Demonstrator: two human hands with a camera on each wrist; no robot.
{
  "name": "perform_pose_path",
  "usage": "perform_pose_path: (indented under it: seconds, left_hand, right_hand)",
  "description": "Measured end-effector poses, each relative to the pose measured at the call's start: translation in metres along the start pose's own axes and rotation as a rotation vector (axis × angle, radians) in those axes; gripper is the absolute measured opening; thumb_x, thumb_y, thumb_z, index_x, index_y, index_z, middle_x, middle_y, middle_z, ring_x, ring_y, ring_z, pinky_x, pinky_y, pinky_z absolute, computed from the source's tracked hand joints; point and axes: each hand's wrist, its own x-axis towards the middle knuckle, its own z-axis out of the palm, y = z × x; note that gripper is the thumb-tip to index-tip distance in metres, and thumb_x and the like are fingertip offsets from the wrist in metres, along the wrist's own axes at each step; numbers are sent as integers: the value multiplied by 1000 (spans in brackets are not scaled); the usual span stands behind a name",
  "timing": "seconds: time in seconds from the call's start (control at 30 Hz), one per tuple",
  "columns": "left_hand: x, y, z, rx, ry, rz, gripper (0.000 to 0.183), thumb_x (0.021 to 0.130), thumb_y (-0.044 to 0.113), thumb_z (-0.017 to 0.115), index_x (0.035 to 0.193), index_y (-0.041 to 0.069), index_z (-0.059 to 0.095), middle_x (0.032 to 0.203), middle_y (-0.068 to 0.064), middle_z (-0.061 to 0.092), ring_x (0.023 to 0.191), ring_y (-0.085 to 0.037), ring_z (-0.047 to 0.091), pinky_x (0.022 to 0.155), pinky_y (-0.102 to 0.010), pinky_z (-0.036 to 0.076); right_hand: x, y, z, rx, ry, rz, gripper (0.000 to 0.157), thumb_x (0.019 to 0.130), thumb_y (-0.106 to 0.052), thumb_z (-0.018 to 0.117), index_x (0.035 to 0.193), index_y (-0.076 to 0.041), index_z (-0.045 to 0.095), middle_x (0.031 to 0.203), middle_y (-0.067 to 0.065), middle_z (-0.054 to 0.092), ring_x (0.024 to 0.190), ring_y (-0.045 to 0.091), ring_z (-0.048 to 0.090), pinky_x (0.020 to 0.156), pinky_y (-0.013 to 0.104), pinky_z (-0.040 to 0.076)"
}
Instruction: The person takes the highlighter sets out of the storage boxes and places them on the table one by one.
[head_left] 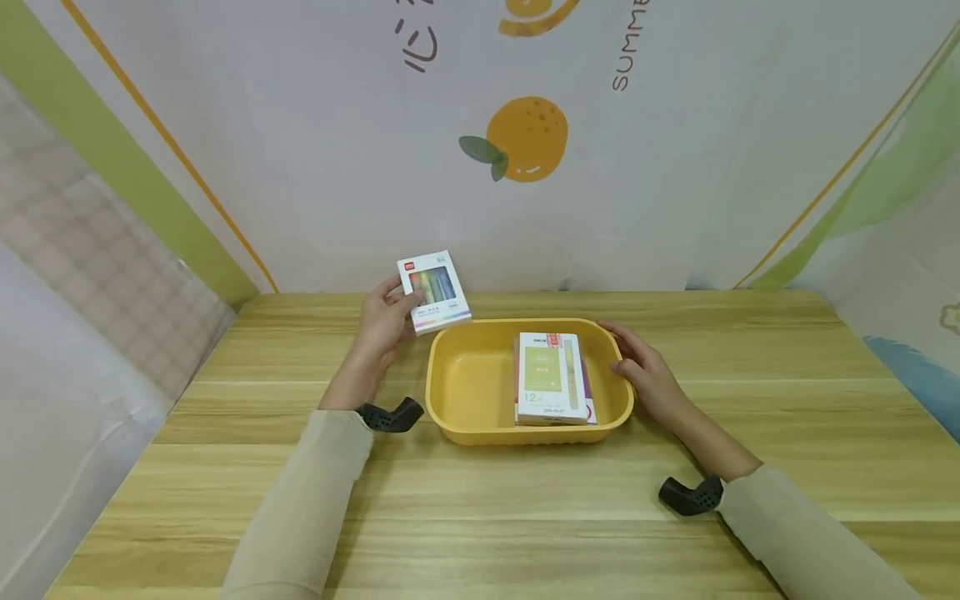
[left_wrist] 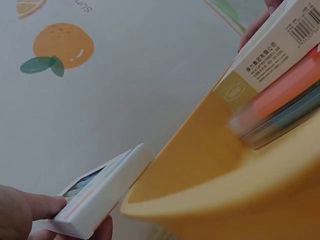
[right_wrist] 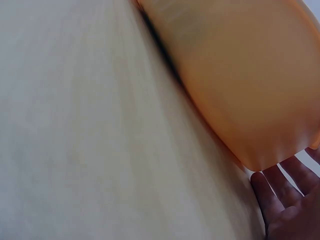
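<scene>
One table: one hand (left) grips one box.

Under the left hand spreads a wood-grain table; beyond that hand hangs white cloth bearing a printed orange.

The left hand pinches near the far edge of the tabletop, thumb uppermost. The right hand grips, thumb and fingers parted.

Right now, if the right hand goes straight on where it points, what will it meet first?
Most likely the yellow tray: the right hand seems to touch its right end.
</scene>
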Motion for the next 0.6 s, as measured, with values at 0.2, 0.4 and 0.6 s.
perform_pose_path:
  seconds: [0.2,0.4,0.6]
  left_hand:
    - [1,1,-5,16,39,2,63,103,17,58,159,13,30,114,0,54,76,-4,64,60,-17,55]
    - [3,-2,-7,52,46,22,62,102,15,58,158,12,32,110,-1,54,77,-6,64,63,-19,57]
    - [5,-7,-5,37,27,23,62,101,12,58,157,8,32,108,-3,54,72,-6,64,59,-18,57]
  right_hand:
    - [1,-1,0,-6,-6,4,59,95,-1,42,154,-2,36,155,28,42,124,3,50,93,10,49]
    - [1,0,-1,-1,-10,6,59,95,-2,42,154,-2,36,155,28,41,124,4,51,92,10,49]
    - [1,0,-1,0,-10,9,60,95,-2,42,155,-2,35,154,29,42,123,6,51,92,11,50]
